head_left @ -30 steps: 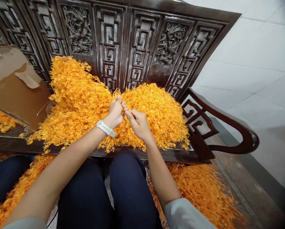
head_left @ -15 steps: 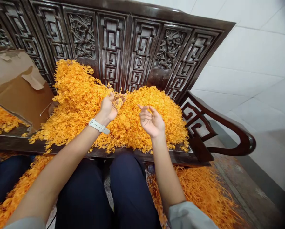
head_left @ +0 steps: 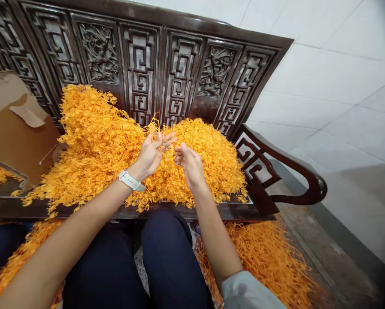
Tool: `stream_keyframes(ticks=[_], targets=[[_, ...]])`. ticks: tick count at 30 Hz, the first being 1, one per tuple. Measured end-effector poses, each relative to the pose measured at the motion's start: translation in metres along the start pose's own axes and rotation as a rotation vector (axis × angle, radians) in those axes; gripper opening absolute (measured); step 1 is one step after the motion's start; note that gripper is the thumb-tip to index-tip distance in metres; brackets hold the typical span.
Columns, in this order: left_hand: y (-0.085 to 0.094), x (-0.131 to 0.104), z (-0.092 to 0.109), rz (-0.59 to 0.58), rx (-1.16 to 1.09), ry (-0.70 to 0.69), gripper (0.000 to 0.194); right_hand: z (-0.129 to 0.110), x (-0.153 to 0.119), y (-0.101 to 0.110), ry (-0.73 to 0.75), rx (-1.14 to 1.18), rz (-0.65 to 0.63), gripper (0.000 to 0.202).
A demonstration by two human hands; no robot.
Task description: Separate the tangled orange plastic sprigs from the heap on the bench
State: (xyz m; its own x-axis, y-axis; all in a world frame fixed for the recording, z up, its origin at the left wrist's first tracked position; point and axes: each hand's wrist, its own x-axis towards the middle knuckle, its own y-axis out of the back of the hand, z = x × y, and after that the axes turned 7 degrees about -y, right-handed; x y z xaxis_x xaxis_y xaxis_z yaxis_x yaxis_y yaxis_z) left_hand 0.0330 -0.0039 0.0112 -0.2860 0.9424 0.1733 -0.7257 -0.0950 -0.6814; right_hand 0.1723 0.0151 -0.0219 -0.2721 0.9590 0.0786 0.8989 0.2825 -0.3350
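A large heap of curly orange-yellow strands (head_left: 98, 141) lies on the dark wooden bench. Above its middle, my left hand (head_left: 150, 153), with a pale watch (head_left: 131, 180) on the wrist, holds a few orange strands (head_left: 155, 128) between thumb and fingers; some stick up past the fingertips. Close by on the right is my right hand (head_left: 189, 165), fingers curled and drawn together, their tips beside the left hand's fingers. Whether a strand lies between the right fingertips is too small to tell.
A torn cardboard box (head_left: 21, 128) stands on the bench at the left. The carved backrest (head_left: 176, 73) rises behind the heap, and a curved armrest (head_left: 295, 171) bounds the right end. More orange strands (head_left: 269, 257) lie on the floor. Another person's dark-clothed leg (head_left: 4, 244) shows at the far left.
My right hand has moved in toward my left hand, and its fingers have drawn together. My left hand still holds strands. The view has shifted slightly to the right.
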Motion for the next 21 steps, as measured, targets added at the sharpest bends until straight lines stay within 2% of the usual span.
stream_keyframes(ticks=[2,4,9,13,18,21], targets=[[-0.004,-0.003,-0.006,-0.013,0.020,-0.008,0.015,0.005,-0.002,-0.006,0.100,-0.123,-0.010,0.036],[-0.006,-0.005,-0.008,0.002,0.057,-0.011,0.013,0.009,-0.002,-0.010,0.143,-0.144,0.035,0.037],[-0.009,-0.006,-0.003,0.043,0.074,0.067,0.016,0.013,0.006,-0.004,0.093,-0.003,0.198,0.044],[-0.011,-0.007,0.001,-0.032,0.019,0.186,0.033,0.007,0.011,0.005,0.061,0.111,0.257,0.052],[-0.014,-0.012,-0.007,-0.192,0.316,0.249,0.048,0.008,0.010,0.005,0.128,0.089,0.270,0.053],[-0.016,-0.013,-0.013,-0.166,0.430,0.212,0.044,0.014,0.007,0.003,0.184,0.018,0.200,0.051]])
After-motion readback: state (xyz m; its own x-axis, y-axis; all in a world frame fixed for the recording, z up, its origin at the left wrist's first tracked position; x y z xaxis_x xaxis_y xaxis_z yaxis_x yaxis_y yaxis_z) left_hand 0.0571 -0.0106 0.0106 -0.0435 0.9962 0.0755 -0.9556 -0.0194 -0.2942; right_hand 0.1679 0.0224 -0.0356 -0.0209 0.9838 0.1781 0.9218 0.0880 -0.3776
